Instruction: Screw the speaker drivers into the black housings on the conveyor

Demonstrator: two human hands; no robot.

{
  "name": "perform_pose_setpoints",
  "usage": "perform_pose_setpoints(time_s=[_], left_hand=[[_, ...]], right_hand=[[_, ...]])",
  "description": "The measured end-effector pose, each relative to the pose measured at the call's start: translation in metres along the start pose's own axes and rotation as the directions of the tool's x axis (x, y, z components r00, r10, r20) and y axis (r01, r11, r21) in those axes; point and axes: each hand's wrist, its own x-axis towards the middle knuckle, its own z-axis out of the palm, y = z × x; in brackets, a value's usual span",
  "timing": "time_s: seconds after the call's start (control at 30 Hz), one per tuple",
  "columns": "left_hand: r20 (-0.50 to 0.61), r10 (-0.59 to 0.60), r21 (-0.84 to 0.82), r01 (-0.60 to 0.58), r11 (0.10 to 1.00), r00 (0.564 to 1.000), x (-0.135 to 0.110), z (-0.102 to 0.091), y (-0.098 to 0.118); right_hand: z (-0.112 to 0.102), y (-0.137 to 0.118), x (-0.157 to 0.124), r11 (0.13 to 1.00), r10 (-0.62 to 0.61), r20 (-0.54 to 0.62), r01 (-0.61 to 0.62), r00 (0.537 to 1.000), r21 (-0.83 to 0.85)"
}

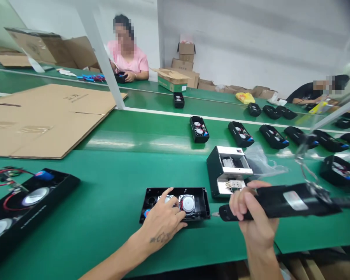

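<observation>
My left hand lies across a black speaker housing, its fingers spanning from the far wall to the near edge. Inside the housing, a round speaker driver shows beside the fingers; a second driver is partly covered by them. A blue part peeks out at the left end. In my right hand is a black electric screwdriver, held nearly level. Its bit points left, close to the housing's right end; whether it touches cannot be made out.
A black and silver screw feeder stands behind the screwdriver. Another open housing with wires lies at left, near flat cardboard. Several housings, including one, line the green belt. Two people sit beyond it. A slanted white post rises at left.
</observation>
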Motion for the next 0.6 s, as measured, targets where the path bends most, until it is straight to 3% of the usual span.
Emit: perform_pose_setpoints(time_s=[0.23,0.6], left_hand=[[0.019,0.003,-0.029,-0.003,1.000,1.000,0.001,0.002,0.000],[0.039,-0.007,-0.030,0.008,1.000,0.999,-0.001,0.004,0.001]], right_hand=[[0.038,0.023,-0.025,0.993,-0.001,0.106,-0.012,0.994,0.115],[0.045,0.041,-0.029,0.996,0.043,0.142,-0.054,0.989,0.076]])
